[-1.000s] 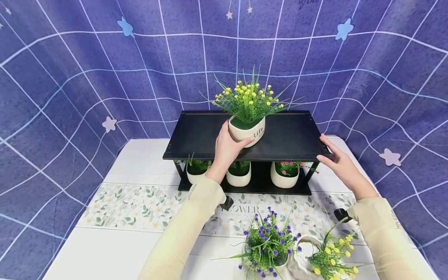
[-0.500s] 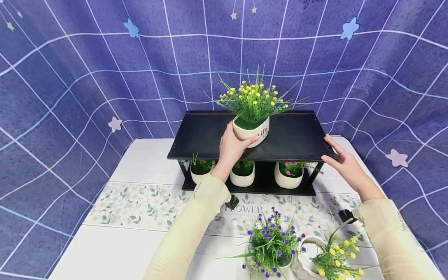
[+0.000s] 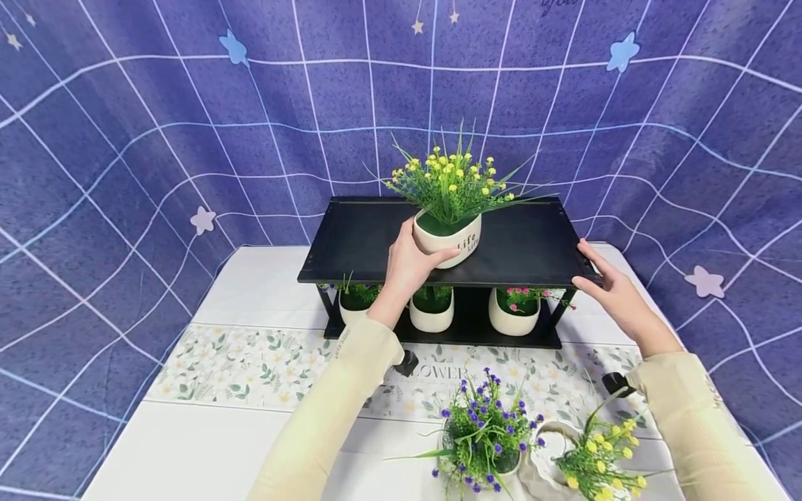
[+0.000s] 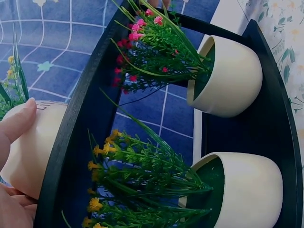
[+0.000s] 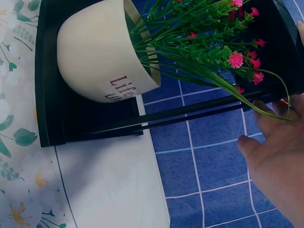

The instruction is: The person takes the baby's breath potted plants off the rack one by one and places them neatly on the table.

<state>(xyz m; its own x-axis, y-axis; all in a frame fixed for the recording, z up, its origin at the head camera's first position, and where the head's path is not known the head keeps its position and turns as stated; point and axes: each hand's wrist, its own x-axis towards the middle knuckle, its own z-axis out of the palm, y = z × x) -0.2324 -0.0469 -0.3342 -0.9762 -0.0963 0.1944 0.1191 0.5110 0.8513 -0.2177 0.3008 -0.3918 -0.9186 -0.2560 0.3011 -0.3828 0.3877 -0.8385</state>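
Observation:
In the head view, a white pot (image 3: 446,243) lettered "Life", holding grass and yellow flowers, is over the front middle of the black shelf's top board (image 3: 526,240). My left hand (image 3: 410,261) grips its left side, with the thumb across the front. In the left wrist view, that pot (image 4: 35,147) is close against the board; I cannot tell if it bears its full weight there. My right hand (image 3: 610,296) touches the shelf's right end, fingers spread and thumb at the front corner. The right wrist view has this hand (image 5: 280,152) beside the shelf.
Potted plants stand on the lower shelf: one left (image 3: 351,315), one middle (image 3: 432,320), one pink-flowered right (image 3: 514,321). Nearer, purple flowers (image 3: 485,438) and a yellow-flowered plant (image 3: 598,452) stand on the white tabletop (image 3: 207,445). A blue gridded curtain (image 3: 282,104) hangs behind.
The whole head view has shifted slightly sideways. The pot has turned a little in my left hand and come slightly nearer the front edge. My right hand keeps its place.

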